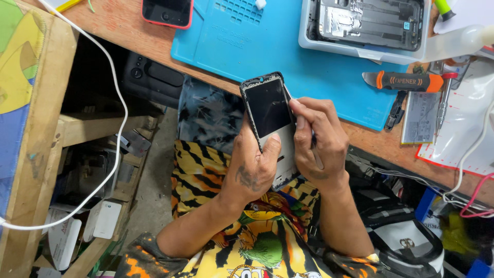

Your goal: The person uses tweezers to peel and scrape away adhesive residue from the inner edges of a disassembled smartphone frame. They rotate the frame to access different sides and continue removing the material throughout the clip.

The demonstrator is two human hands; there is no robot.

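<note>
A person's left hand (256, 167) cradled a black-screened smartphone with a chipped, worn frame (268, 110) from below, thumb pressed on its lower face, holding it above the lap just off the near edge of the wooden workbench (123, 23). The right hand (316, 136) pinched a thin dark metal prying tool (315, 152) against the phone's right edge, fingertips curled tight around it. The work appeared to be at the screen-separating step; the next move would seem to call for steady, shallow pressure along that seam so the glass did not crack. On the bench, a blue silicone repair mat (267, 41) lay near the middle, with a grey tray holding an opened phone shell (368, 25) at its far right corner. An orange-handled opener blade (404, 81) rested by the mat's right edge. 1 red-cased phone (168, 12) sat at the far edge.
</note>
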